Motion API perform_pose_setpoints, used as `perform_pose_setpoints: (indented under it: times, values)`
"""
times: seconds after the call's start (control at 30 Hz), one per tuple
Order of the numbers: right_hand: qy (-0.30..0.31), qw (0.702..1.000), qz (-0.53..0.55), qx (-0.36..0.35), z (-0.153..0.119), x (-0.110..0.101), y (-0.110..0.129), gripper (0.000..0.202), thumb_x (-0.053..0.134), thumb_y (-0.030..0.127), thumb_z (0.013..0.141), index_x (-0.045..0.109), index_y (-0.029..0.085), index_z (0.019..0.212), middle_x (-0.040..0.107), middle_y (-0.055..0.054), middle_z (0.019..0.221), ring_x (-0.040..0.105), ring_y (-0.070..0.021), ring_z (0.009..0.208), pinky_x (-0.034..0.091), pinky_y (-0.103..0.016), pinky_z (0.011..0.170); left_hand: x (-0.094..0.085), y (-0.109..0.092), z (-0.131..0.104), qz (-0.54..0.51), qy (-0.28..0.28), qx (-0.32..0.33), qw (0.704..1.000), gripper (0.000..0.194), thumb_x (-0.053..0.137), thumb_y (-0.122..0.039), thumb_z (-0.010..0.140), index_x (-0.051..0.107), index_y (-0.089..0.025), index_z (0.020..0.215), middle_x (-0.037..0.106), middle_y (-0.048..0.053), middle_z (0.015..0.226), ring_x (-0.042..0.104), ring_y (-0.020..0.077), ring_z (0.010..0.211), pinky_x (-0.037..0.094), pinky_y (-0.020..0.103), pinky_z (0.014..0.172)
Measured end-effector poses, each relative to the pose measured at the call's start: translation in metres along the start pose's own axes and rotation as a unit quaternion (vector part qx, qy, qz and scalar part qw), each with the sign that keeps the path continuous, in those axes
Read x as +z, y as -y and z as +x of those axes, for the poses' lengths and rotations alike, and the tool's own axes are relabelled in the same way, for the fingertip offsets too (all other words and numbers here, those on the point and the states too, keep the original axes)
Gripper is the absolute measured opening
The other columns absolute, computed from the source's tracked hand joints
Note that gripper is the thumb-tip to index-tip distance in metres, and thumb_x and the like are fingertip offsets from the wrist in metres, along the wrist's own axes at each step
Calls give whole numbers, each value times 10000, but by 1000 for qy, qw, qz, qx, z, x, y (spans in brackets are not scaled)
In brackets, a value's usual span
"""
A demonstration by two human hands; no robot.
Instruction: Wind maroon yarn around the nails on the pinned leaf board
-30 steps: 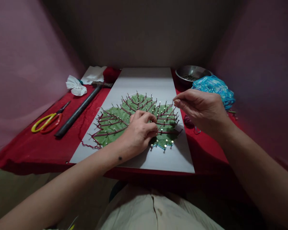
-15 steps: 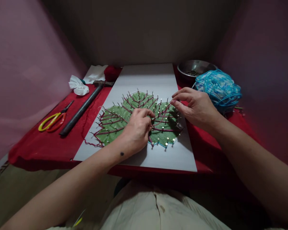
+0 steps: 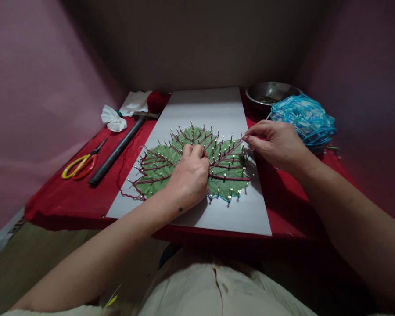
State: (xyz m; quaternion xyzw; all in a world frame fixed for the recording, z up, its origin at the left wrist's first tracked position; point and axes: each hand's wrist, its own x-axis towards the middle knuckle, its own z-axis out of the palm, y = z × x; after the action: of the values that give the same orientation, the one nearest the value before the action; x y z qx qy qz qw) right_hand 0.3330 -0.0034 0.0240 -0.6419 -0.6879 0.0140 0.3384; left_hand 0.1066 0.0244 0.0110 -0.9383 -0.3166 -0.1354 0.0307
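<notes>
A green leaf (image 3: pixel 156 174) lies on a white board (image 3: pixel 213 103), with several nails standing along its edge and veins. Maroon yarn (image 3: pixel 228 178) runs between the nails over the veins, and light blue yarn follows the lower right edge. My left hand (image 3: pixel 191 173) rests over the leaf's middle, fingers curled closed and pointing down; what they grip is hidden. At the leaf's upper right edge, my right hand (image 3: pixel 276 144) pinches a strand of the maroon yarn between thumb and fingertips. That strand stretches nearly straight towards the leaf's centre.
Left on the red cloth (image 3: pixel 66 202) lie scissors (image 3: pixel 82 166), a hammer (image 3: pixel 118 149) and crumpled white tissue (image 3: pixel 113 118). A red yarn ball (image 3: pixel 157 102) sits behind. At right are a metal bowl (image 3: pixel 255 98) holding small pieces and a blue yarn ball (image 3: pixel 304 120).
The strand from my right hand hung slack and now looks straighter. My right hand has shifted slightly right. My left hand's fingers have moved a little left and up, more curled. The view has shifted slightly.
</notes>
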Motion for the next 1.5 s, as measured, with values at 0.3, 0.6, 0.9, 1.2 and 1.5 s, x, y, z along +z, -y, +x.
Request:
perform_pose_setpoints:
  times: [0.3, 0.6, 0.9, 1.2, 1.5]
  values:
    - [-19, 990, -135, -16, -4, -13, 10, 467, 448, 64, 718, 640, 126, 1139, 601, -159, 1200, 605, -258, 970, 464, -369, 808, -1, 1, 0, 9, -1, 2, 1000, 151, 442, -81, 809, 542, -139, 712, 502, 112, 965, 416, 233, 920, 466, 370, 739]
    - [242, 963, -77, -93, -6, 10, 62, 242, 524, 136, 777, 731, 210, 879, 686, -60, 904, 611, -174, 780, 410, -277, 635, -3, 2, 0, -12, -21, 7, 1000, 189, 438, -69, 845, 562, -133, 717, 514, 108, 958, 441, 218, 907, 476, 370, 764]
    - [253, 954, -149, -65, 3, 24, 68, 179, 492, 176, 811, 667, 191, 845, 675, -63, 750, 555, -156, 636, 289, -262, 532, -7, 8, 6, -99, 8, -40, 994, 207, 497, -79, 808, 548, -149, 620, 513, 57, 820, 483, 199, 867, 482, 390, 814]
    - [247, 955, -83, -143, 23, 28, 70, 132, 498, 171, 756, 624, 197, 782, 527, 2, 585, 410, -107, 508, 262, -247, 493, -16, 15, 13, -205, 53, -125, 969, 156, 493, -48, 677, 544, -145, 565, 497, 16, 722, 499, 137, 691, 435, 298, 645]
    - [212, 966, 14, -147, 32, 38, 59, 122, 543, 210, 719, 661, 194, 693, 514, 31, 560, 396, -91, 543, 287, -245, 544, -13, 14, 10, -251, -3, -165, 954, 198, 486, -79, 661, 437, -161, 489, 439, -5, 682, 431, 111, 621, 352, 287, 574]
